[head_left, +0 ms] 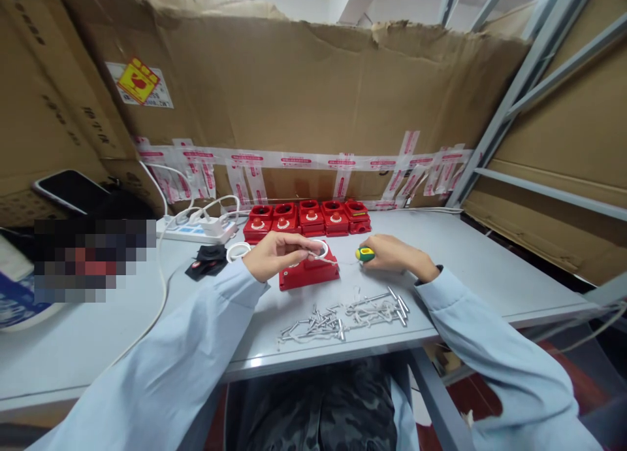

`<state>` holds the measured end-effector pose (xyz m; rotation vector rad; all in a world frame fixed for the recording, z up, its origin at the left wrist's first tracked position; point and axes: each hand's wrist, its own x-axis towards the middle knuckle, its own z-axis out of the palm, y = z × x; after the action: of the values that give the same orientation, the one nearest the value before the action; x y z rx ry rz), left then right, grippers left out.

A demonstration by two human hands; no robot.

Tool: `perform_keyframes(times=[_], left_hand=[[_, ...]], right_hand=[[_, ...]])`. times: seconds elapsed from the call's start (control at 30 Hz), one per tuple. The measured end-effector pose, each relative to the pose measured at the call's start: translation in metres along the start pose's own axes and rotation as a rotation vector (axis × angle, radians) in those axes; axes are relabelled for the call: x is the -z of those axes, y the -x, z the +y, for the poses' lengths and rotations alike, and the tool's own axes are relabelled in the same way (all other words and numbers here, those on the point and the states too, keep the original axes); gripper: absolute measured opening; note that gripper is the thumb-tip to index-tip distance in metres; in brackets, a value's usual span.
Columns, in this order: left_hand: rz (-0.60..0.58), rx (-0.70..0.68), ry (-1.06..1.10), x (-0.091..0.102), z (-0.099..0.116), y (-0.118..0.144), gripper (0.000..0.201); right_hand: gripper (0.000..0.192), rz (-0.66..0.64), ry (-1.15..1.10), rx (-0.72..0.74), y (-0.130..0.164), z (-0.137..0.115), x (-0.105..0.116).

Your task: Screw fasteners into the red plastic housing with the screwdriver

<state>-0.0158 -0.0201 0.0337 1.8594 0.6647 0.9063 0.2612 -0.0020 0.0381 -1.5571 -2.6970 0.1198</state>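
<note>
My left hand point(277, 253) pinches a white ring point(321, 247) between thumb and fingers. A thin strand runs from the ring toward the right. Directly below is a red metal housing point(309, 279) resting on the table, its top partly covered by my hand. Closed around a yellow-and-green screwdriver handle point(364, 253), my right hand point(386, 253) is to the right of the housing, near the tabletop. The screwdriver's shaft cannot be made out. In front of both hands lies a loose pile of small screws point(321, 321) and metal rods point(399, 304) tangled with whitish cords.
Several red housings point(311, 217) stand in a row against the cardboard wall point(313, 91). At left are a power strip point(196, 230), a second white ring point(238, 251), a black pouch point(206, 261) and a white cable point(164, 294). A metal frame point(509, 111) rises at right.
</note>
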Motion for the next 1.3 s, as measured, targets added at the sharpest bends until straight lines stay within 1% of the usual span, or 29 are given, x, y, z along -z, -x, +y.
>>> perform_keyframes(times=[0.07, 0.13, 0.2, 0.3, 0.33, 0.37, 0.43, 0.5, 0.57, 0.63, 0.7, 0.87, 1.1, 1.23, 1.3], left_hand=[[0.021, -0.010, 0.016, -0.001, -0.001, 0.000, 0.038], [0.050, -0.010, 0.013, -0.002, -0.002, -0.001, 0.045], [0.074, 0.005, 0.001, -0.002, -0.002, -0.001, 0.046], [0.092, 0.014, -0.001, -0.002, -0.002, 0.000, 0.041], [0.096, 0.005, 0.001, -0.002, -0.002, 0.000, 0.040], [0.101, -0.009, 0.003, -0.003, -0.002, 0.000, 0.038], [0.109, -0.040, 0.003, -0.004, -0.002, 0.001, 0.037], [0.131, -0.078, -0.001, -0.006, -0.002, 0.000, 0.038], [0.162, -0.121, -0.006, -0.008, -0.003, 0.000, 0.040], [0.182, -0.156, -0.004, -0.010, -0.004, -0.001, 0.042], [0.187, -0.165, 0.002, -0.011, -0.005, -0.001, 0.045], [0.203, -0.162, 0.018, -0.013, -0.003, 0.000, 0.054], [0.187, -0.161, 0.027, -0.014, -0.002, 0.000, 0.056], [0.190, -0.156, 0.022, -0.014, -0.001, 0.000, 0.057], [0.190, -0.147, 0.026, -0.015, 0.000, 0.001, 0.058]], right_hand=[[0.004, 0.036, -0.039, 0.012, -0.001, 0.001, 0.002], [0.004, 0.149, -0.100, 0.042, -0.001, 0.001, 0.008], [0.008, 0.346, -0.180, 0.055, -0.002, -0.003, 0.017], [0.022, 0.708, -0.303, 0.022, -0.002, -0.015, 0.032], [0.026, 0.802, -0.377, 0.013, -0.002, -0.020, 0.035], [0.029, 0.846, -0.498, 0.018, -0.003, -0.024, 0.037], [0.033, 0.853, -0.813, 0.044, -0.004, -0.033, 0.038], [0.030, 0.805, -1.112, 0.072, -0.006, -0.039, 0.035], [0.024, 0.775, -1.317, 0.094, -0.007, -0.044, 0.031], [0.022, 0.759, -1.435, 0.110, -0.008, -0.046, 0.026], [0.021, 0.752, -1.466, 0.111, -0.008, -0.048, 0.023], [0.022, 0.747, -1.431, 0.098, -0.009, -0.048, 0.020], [0.021, 0.763, -1.469, 0.121, -0.011, -0.049, 0.017], [0.021, 0.776, -1.449, 0.110, -0.010, -0.050, 0.016], [0.021, 0.780, -1.425, 0.129, -0.010, -0.050, 0.015]])
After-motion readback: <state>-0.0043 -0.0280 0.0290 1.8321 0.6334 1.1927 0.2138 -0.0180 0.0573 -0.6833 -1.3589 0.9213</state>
